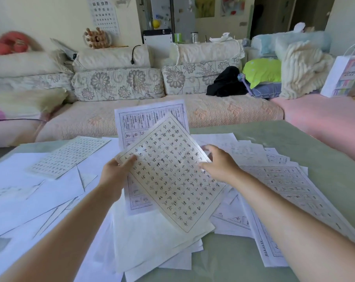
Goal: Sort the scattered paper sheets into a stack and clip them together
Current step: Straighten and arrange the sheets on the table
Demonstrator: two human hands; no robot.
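My left hand (113,176) grips the left edge of two raised sheets: a cream calligraphy sheet (172,176) with a grid of black characters in front, and a white printed worksheet (144,117) behind it. My right hand (219,161) pinches the calligraphy sheet's right edge. Both sheets hang tilted above the green table (315,143). Several loose sheets lie scattered below: a gridded cream sheet (70,155) at left, blank white sheets (36,192) near it, and printed worksheets (290,186) fanned out at right. No clip is visible.
A floral sofa (119,84) with cushions runs behind the table. A black cloth (225,82), a green pillow (262,70) and a cream blanket (302,70) lie on it at right. A white paper bag (343,76) stands at far right.
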